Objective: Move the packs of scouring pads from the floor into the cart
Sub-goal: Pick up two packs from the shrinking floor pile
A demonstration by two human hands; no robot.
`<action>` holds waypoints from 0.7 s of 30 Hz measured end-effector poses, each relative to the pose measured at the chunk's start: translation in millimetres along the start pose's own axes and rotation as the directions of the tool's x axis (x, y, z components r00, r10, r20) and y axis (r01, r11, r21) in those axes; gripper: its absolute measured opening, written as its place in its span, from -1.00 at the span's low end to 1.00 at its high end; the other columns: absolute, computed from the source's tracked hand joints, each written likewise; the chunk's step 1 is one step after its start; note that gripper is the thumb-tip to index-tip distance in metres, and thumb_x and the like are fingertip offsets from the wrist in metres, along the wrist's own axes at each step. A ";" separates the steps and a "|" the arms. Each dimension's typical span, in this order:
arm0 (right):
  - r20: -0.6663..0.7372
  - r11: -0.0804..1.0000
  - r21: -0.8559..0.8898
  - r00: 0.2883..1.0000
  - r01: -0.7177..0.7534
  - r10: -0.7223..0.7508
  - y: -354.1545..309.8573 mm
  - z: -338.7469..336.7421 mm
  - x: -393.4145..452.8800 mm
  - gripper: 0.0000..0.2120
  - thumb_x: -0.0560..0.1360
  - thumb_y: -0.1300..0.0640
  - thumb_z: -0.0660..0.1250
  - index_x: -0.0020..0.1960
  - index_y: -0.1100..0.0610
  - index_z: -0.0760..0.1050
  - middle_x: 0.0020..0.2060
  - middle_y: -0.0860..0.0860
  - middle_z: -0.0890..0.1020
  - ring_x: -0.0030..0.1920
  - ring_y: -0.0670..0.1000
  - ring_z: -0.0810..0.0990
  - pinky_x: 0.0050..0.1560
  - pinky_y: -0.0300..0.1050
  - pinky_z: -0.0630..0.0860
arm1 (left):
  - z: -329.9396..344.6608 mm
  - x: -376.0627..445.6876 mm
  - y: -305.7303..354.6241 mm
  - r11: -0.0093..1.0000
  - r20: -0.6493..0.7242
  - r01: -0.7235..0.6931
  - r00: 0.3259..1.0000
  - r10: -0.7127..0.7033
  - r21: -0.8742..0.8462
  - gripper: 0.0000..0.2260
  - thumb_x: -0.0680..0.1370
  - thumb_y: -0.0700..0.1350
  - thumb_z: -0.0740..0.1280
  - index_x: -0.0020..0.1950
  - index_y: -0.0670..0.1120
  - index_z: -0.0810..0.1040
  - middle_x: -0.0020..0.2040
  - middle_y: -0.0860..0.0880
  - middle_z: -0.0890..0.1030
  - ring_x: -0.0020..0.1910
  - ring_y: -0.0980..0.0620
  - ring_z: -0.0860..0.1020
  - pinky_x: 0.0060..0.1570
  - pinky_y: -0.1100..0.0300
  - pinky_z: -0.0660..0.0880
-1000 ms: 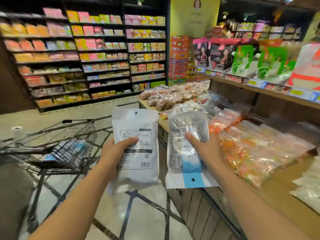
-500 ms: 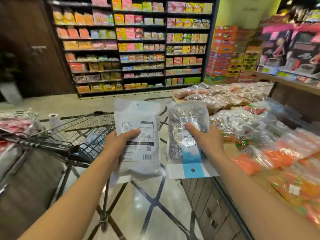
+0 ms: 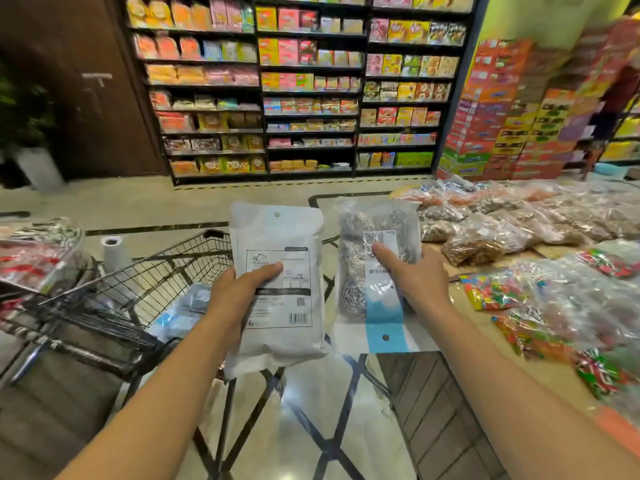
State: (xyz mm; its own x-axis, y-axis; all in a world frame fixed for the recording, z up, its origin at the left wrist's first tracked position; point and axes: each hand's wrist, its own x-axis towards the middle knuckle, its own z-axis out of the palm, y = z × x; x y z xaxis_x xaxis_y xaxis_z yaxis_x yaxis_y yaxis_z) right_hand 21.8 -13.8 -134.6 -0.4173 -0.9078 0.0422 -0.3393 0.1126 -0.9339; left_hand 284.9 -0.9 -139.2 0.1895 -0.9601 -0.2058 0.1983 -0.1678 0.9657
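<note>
My left hand (image 3: 239,292) grips a white pack (image 3: 280,320) with a printed label and barcode facing me, held upright at chest height. My right hand (image 3: 414,280) grips a clear pack of steel scouring pads (image 3: 360,271), held upside down with its blue and white header at the bottom. Both packs hang side by side in front of me, just right of the black wire cart (image 3: 138,292). Inside the cart lies a blue and clear pack (image 3: 180,317).
A wooden display table (image 3: 450,420) on my right carries several clear bags of snacks and candy (image 3: 519,237). Tall shelves of boxed goods (image 3: 311,88) line the far wall. A white roll (image 3: 116,252) stands on the floor beyond the cart. Another loaded stand (image 3: 34,254) is at the left.
My view has swung left and closer to the cart, which now sits nearer my left hand. Both hands keep the same hold on their packs.
</note>
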 end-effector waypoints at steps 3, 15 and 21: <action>0.046 1.000 0.014 0.999 0.016 -0.017 -2.4 33.7 40.8 0.12 0.13 -0.58 0.44 0.48 0.09 0.40 0.34 0.04 0.58 0.33 0.17 0.57 0.29 0.24 0.54 | 0.5 42.6 3.6 1.000 -0.039 0.014 0.999 -0.013 0.013 -0.71 0.44 -0.14 0.57 0.11 -0.08 0.60 -0.16 -0.07 0.77 -0.25 -0.06 0.75 -0.41 0.20 0.60; 0.287 0.977 -0.084 0.944 0.194 -0.162 -23.8 163.9 234.1 -0.48 0.37 -0.34 0.52 0.12 -0.04 0.47 -0.08 -0.11 0.62 -0.01 0.05 0.63 -0.03 0.02 0.57 | 13.4 225.7 18.8 0.998 -0.272 0.029 0.961 -0.042 -0.052 -0.70 0.44 -0.14 0.57 0.14 -0.12 0.64 -0.09 -0.13 0.77 -0.21 -0.12 0.75 -0.39 0.14 0.63; 0.410 0.969 -0.057 0.890 0.242 -0.199 -41.4 252.4 294.8 -0.40 0.31 -0.43 0.50 0.13 -0.05 0.48 -0.05 -0.10 0.64 0.00 0.06 0.66 0.07 0.14 0.63 | -25.4 285.5 28.0 0.996 -0.380 0.022 0.923 -0.052 -0.084 -0.66 0.45 -0.13 0.57 0.19 -0.10 0.61 -0.11 -0.11 0.77 -0.17 -0.14 0.76 -0.22 0.03 0.66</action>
State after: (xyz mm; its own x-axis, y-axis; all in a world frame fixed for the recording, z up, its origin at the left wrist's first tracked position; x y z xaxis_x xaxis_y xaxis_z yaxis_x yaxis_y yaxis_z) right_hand 125.6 -388.0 -173.1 0.0412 -0.9961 0.0776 -0.4774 -0.0878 -0.8743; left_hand 368.9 -274.0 -174.9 0.5304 -0.7925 -0.3009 0.2822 -0.1697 0.9442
